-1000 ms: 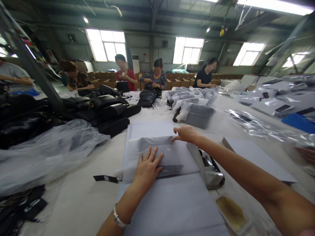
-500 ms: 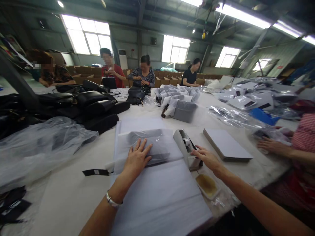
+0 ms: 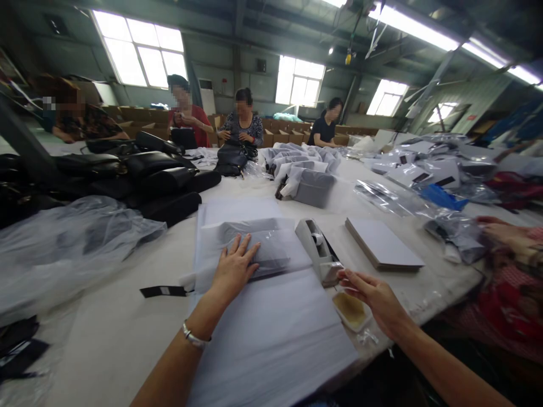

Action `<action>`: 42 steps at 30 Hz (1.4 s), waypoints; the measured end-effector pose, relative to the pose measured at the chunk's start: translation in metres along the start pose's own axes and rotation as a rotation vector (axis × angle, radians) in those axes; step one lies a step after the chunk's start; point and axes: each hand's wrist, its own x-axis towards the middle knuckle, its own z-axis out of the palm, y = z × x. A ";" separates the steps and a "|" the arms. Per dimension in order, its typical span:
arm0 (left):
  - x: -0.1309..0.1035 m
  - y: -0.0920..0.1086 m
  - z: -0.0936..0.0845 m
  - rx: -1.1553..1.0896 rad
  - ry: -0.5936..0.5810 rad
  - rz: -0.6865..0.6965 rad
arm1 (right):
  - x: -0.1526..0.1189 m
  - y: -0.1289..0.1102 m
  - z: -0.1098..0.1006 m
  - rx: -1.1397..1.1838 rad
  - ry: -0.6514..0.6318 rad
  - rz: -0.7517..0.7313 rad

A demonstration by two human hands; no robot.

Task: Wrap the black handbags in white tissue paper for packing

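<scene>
My left hand [image 3: 236, 264] lies flat, fingers spread, on a dark grey item [image 3: 271, 240] wrapped in thin white paper. Under that bundle is a stack of white tissue sheets [image 3: 280, 333]. A black strap or tag [image 3: 163, 291] sticks out from the bundle's left side. At the near end of a grey tape dispenser [image 3: 317, 251], my right hand [image 3: 369, 294] has thumb and fingers pinched together on the end of the clear tape; the tape is hard to see. Just below that hand sits a small white dish [image 3: 352, 311] with a yellowish-brown pad.
Right of the dispenser lies a stack of white boards [image 3: 386, 243]. Black bags [image 3: 161, 169] and crumpled clear plastic [image 3: 80, 237] fill the left. Wrapped grey bags [image 3: 311, 183] stand ahead; bagged goods [image 3: 432, 164] pile up at right. Co-workers sit across the table and at right.
My right hand has moved from over the dispenser toward its near end, and its fingers have closed. My left hand stays on the bundle. The co-worker's hand at right has drawn back.
</scene>
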 end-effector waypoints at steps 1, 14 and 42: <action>0.000 0.000 0.000 0.001 0.001 0.000 | 0.001 0.005 -0.002 0.016 -0.020 0.053; 0.002 -0.006 0.003 -0.081 0.019 0.012 | 0.038 -0.010 -0.045 -1.227 -0.007 -0.576; 0.011 -0.074 0.019 -0.671 0.285 -0.221 | 0.123 -0.147 0.281 -1.702 -0.887 -1.188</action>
